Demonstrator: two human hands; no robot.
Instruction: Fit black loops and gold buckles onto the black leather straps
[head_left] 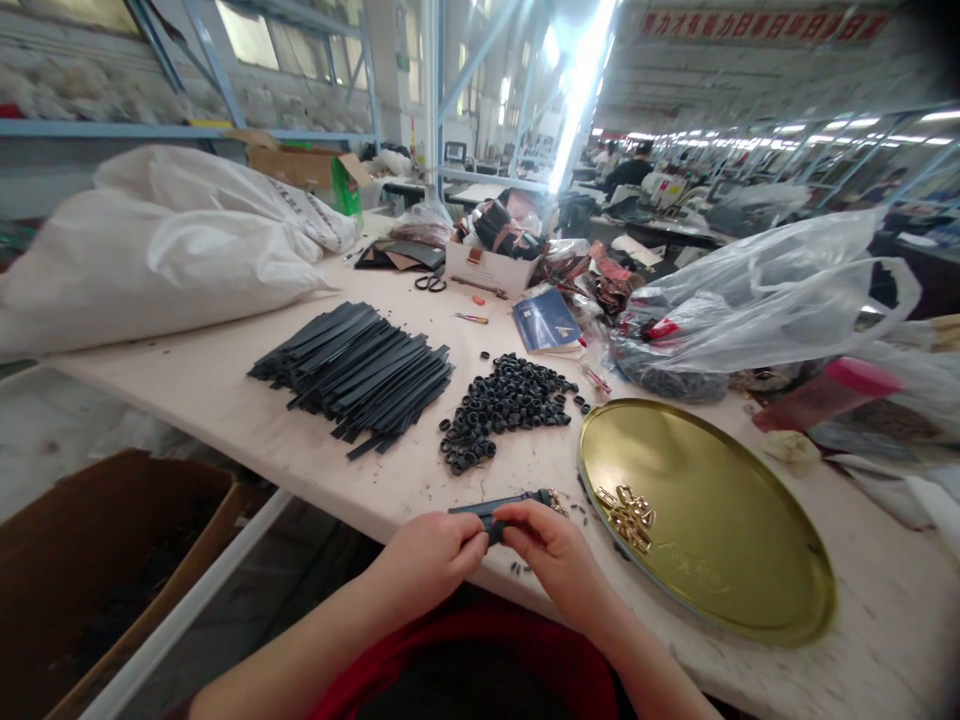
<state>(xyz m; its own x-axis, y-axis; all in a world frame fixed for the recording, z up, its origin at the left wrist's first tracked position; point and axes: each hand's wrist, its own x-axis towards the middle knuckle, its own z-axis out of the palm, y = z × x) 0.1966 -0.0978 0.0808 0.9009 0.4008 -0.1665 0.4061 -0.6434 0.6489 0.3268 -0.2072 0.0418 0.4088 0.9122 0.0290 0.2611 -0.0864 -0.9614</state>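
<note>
My left hand [439, 555] and my right hand [551, 550] meet at the table's front edge, both pinching a short dark strap [493, 528]. Just beyond the fingers lie more dark straps [517, 499] with gold buckles [556, 503] at their right end. A heap of small black loops [514, 400] sits ahead of my hands. To its left is a thick pile of flat black strips [356, 370]. On the right, a round gold tray [735, 520] carries a cluster of gold metal rings [628, 515].
A big white sack [172, 250] covers the back left. Behind are scissors [430, 283], a white box [487, 268] and a blue booklet [547, 322]. Clear plastic bags [765, 290] and a pink-capped bottle [829, 392] stand right. Below left is an open cardboard box [127, 480].
</note>
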